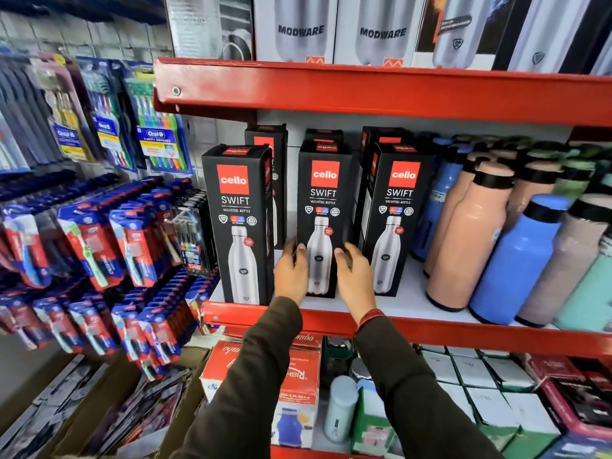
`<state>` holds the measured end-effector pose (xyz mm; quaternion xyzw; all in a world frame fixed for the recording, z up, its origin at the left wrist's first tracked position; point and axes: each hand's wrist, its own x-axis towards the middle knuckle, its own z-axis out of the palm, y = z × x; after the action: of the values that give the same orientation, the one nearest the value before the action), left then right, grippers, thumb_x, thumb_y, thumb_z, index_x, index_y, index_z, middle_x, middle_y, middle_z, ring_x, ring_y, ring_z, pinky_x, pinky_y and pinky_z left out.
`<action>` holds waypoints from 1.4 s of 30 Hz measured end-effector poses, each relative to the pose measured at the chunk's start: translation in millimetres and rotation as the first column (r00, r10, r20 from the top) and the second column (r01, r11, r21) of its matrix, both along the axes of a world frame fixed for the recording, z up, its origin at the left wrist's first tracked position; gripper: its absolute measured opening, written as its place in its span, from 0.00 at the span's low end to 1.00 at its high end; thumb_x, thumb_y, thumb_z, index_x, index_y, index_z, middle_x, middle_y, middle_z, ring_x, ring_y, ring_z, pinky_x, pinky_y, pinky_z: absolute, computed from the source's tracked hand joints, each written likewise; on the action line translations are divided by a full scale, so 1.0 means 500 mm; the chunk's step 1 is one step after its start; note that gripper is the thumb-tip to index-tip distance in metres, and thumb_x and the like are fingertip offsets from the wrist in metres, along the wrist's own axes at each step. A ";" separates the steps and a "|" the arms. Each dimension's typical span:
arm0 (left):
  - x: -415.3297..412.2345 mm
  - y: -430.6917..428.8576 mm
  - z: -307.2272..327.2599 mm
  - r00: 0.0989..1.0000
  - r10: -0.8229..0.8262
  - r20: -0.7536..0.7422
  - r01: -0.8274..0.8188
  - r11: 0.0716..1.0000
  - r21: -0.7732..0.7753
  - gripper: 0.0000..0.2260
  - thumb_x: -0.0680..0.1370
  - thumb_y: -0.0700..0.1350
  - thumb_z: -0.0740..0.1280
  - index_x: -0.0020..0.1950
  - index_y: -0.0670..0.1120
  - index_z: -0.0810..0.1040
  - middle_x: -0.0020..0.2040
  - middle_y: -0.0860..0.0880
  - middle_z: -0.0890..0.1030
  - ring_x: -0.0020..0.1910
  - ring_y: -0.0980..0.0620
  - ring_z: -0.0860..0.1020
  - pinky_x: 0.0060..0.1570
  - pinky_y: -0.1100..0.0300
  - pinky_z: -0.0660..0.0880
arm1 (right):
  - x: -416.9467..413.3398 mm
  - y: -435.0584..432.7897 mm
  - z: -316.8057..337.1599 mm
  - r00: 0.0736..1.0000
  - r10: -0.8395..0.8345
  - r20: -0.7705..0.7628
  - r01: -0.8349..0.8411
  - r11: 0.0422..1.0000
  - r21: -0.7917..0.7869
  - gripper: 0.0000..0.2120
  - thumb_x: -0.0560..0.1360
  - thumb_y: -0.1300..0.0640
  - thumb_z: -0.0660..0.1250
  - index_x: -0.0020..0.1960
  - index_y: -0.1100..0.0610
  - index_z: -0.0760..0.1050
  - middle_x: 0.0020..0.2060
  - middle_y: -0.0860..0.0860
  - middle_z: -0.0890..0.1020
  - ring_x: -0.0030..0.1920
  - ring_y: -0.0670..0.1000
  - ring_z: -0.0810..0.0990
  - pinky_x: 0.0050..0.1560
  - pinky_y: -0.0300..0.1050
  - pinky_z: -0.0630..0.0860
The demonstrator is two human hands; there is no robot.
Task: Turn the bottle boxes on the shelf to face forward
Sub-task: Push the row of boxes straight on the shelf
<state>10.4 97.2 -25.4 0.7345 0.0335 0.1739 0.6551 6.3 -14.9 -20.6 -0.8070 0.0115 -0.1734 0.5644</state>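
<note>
Bottle boxes stand upright in a row on a red shelf (430,329), three black cartons in front with their printed faces forward: the left box (236,223) at the shelf's left end near the front edge, the middle box (323,207) set further back, and the right box (394,213) beside it. More boxes (266,140) of the same kind stand behind them toward the back of the shelf. To the right, loose bottles (470,236) in peach, blue, grey and mint crowd the shelf up to its right end, several of them tilted. The shelf above (364,91) carries white cartons (298,28) showing steel bottles. Toothbrush packs (99,246) hang from the wall left of the shelving.

A person in dark sleeves reaches to the middle box with both hands. The left hand (291,270) sits at the box's lower left edge, thumb on the front face and fingers wrapped round the side, gripping that edge. The right hand (356,276) is at the box's lower right edge with fingers spread and loosely curled, thumb tip at the front face; whether it presses the box cannot be told. A red band (371,318) shows at the right wrist.
</note>
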 end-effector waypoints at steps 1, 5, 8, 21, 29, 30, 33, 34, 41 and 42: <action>-0.006 0.001 -0.003 1.000 0.004 0.007 -0.004 1.000 0.007 0.18 0.84 0.47 0.57 0.73 0.44 0.69 0.70 0.44 0.75 0.72 0.45 0.71 0.65 0.64 0.63 | -0.009 -0.001 -0.001 1.000 0.004 0.007 -0.004 1.000 0.015 0.21 0.82 0.53 0.59 0.72 0.60 0.68 0.68 0.57 0.76 0.69 0.54 0.74 0.63 0.37 0.65; -0.035 0.004 -0.009 1.000 0.031 0.000 -0.031 1.000 -0.005 0.20 0.83 0.49 0.58 0.74 0.44 0.68 0.72 0.45 0.73 0.73 0.48 0.70 0.63 0.67 0.62 | -0.043 -0.003 -0.004 0.999 0.014 0.032 -0.016 0.998 0.063 0.20 0.82 0.54 0.60 0.71 0.59 0.70 0.66 0.55 0.77 0.65 0.49 0.76 0.60 0.33 0.66; -0.054 0.009 -0.014 0.999 0.034 0.011 -0.035 0.999 0.001 0.21 0.83 0.49 0.59 0.74 0.44 0.68 0.72 0.45 0.74 0.72 0.49 0.70 0.65 0.65 0.63 | -0.067 -0.006 -0.005 0.998 0.015 0.055 -0.019 0.997 0.079 0.19 0.82 0.54 0.61 0.70 0.59 0.72 0.63 0.56 0.79 0.59 0.44 0.75 0.55 0.28 0.67; -0.106 0.020 -0.025 0.999 0.010 0.042 -0.012 1.000 0.029 0.20 0.82 0.52 0.60 0.73 0.47 0.70 0.69 0.48 0.76 0.69 0.52 0.73 0.71 0.56 0.67 | -0.119 -0.013 -0.010 0.996 0.025 0.081 -0.033 0.995 0.092 0.18 0.82 0.52 0.59 0.69 0.55 0.73 0.63 0.52 0.80 0.58 0.42 0.75 0.68 0.45 0.73; -0.127 -0.024 -0.040 0.975 0.141 0.170 -0.147 0.989 0.025 0.22 0.83 0.49 0.57 0.77 0.48 0.60 0.75 0.49 0.69 0.75 0.52 0.67 0.75 0.53 0.65 | -0.125 -0.027 -0.019 0.991 0.058 0.119 -0.065 0.997 0.053 0.17 0.82 0.52 0.60 0.69 0.52 0.72 0.65 0.50 0.78 0.60 0.44 0.77 0.60 0.34 0.70; -0.136 -0.037 -0.042 0.957 0.185 0.224 -0.197 0.980 0.034 0.22 0.84 0.48 0.57 0.78 0.48 0.59 0.76 0.49 0.66 0.76 0.53 0.64 0.76 0.54 0.63 | -0.126 -0.034 -0.021 0.987 0.029 0.158 -0.041 0.997 0.069 0.16 0.82 0.53 0.60 0.68 0.51 0.73 0.65 0.49 0.78 0.61 0.44 0.77 0.60 0.32 0.71; -0.158 -0.077 -0.042 0.888 0.288 0.358 -0.343 0.934 0.098 0.21 0.83 0.44 0.58 0.77 0.49 0.60 0.74 0.49 0.65 0.75 0.54 0.62 0.73 0.61 0.59 | -0.116 -0.069 -0.026 0.960 -0.088 0.265 0.056 0.990 0.127 0.14 0.81 0.54 0.61 0.65 0.51 0.75 0.60 0.44 0.77 0.62 0.46 0.77 0.63 0.36 0.73; -0.163 -0.091 -0.040 0.873 0.286 0.395 -0.356 0.927 0.116 0.21 0.83 0.43 0.58 0.76 0.49 0.62 0.73 0.50 0.65 0.74 0.57 0.62 0.72 0.64 0.57 | -0.111 -0.083 -0.025 0.949 -0.126 0.288 0.090 0.987 0.135 0.14 0.81 0.55 0.61 0.65 0.51 0.75 0.58 0.42 0.75 0.62 0.47 0.77 0.65 0.41 0.73; -0.139 -0.191 -0.011 0.875 -0.051 0.482 -0.068 0.972 0.226 0.20 0.84 0.41 0.56 0.76 0.49 0.63 0.73 0.51 0.68 0.75 0.57 0.64 0.74 0.66 0.60 | -0.057 -0.186 -0.009 0.956 -0.178 0.233 0.162 0.983 0.084 0.21 0.81 0.57 0.60 0.73 0.56 0.66 0.71 0.55 0.69 0.72 0.52 0.68 0.74 0.50 0.64; -0.128 -0.204 -0.006 0.887 -0.082 0.455 -0.027 0.973 0.227 0.20 0.84 0.42 0.55 0.77 0.48 0.62 0.74 0.51 0.67 0.75 0.57 0.65 0.73 0.66 0.61 | -0.049 -0.193 -0.006 0.968 -0.155 0.196 0.144 0.987 0.068 0.22 0.82 0.57 0.59 0.75 0.57 0.64 0.73 0.55 0.68 0.74 0.53 0.66 0.75 0.50 0.62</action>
<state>-53.6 -4.8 -28.4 0.7424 -0.1537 0.3367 0.5584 -18.0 -111.4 -23.5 -0.7671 0.0199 -0.2954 0.5692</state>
